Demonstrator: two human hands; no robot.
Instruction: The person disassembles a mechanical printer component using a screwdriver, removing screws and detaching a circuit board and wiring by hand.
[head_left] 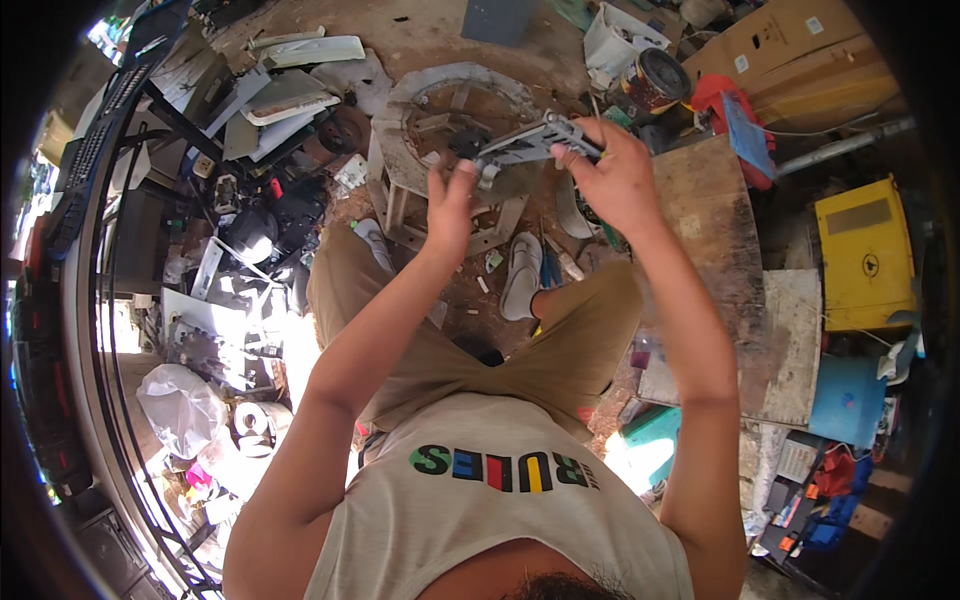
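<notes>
I hold a flat grey metal part (525,145) raised in front of me with both hands. My left hand (450,200) grips its near, lower end. At the far, upper end my right hand (610,170) closes around it, where a dark piece sticks out. Below the part lies a round grey metal housing (455,105) on the dirt floor. My knees in tan shorts and my white shoes (520,275) are under my arms.
A worn wooden board (715,235) lies to the right. Beyond it stand a yellow box (865,255), a cardboard box (790,45), a paint tin (655,80) and a red tool. Scrap panels, dark parts and plastic bags crowd the left beside a dark metal rack.
</notes>
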